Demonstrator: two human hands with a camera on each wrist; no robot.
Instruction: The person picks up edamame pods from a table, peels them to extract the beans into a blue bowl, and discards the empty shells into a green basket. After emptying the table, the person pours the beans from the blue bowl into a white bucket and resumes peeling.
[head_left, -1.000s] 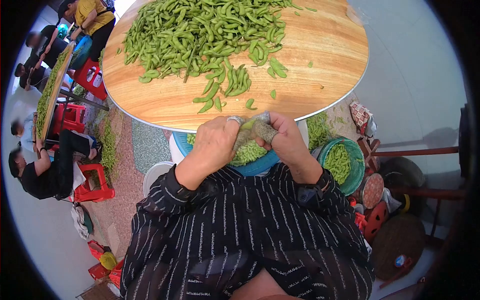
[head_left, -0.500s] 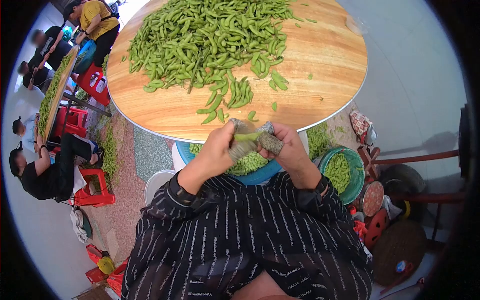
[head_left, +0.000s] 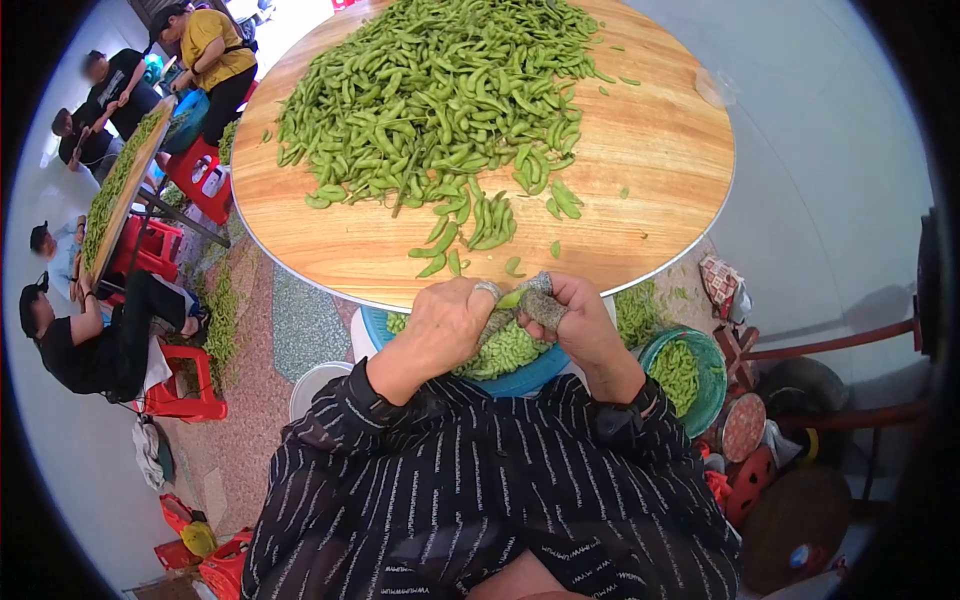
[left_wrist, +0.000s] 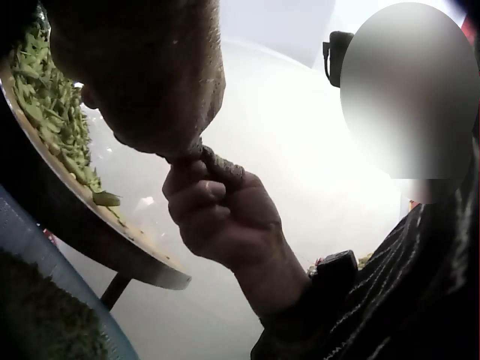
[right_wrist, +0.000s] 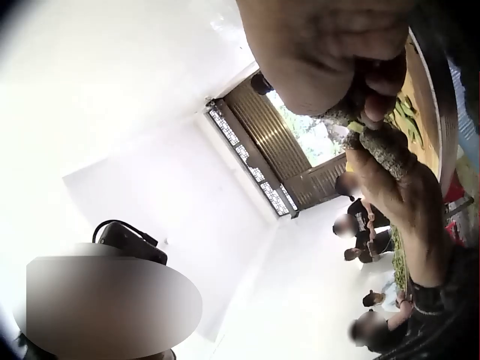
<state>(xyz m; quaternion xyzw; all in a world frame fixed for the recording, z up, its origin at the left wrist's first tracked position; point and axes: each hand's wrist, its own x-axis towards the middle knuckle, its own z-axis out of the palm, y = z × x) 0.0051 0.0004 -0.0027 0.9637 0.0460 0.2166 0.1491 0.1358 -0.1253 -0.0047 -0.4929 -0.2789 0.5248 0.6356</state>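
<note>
Both hands meet just below the near edge of a round wooden table (head_left: 660, 150). Between their fingertips is a green soybean pod (head_left: 512, 298), partly hidden by thumbs and fingers. My left hand (head_left: 440, 325) pinches one end, its back facing up. The other end is pinched by my right hand (head_left: 585, 325). Grey speckled wraps (head_left: 543, 309) cover thumbs and forefingers. Right under the hands, a blue basin (head_left: 550, 372) holds shelled green beans (head_left: 505, 352). A big heap of pods (head_left: 440, 100) lies on the table, with several strays near its front edge.
A green bucket (head_left: 715, 370) of pods stands at the right, a white bucket (head_left: 312, 388) at the left. Red stools (head_left: 185, 385) and people sit or stand around another pod-covered table (head_left: 120, 190). Loose pods (head_left: 222, 320) lie on the floor.
Half a second ago the left hand was turned, showing more of the pod; now its back faces up and the fingertips close over more of it. The table appears lower as the head view shifts.
</note>
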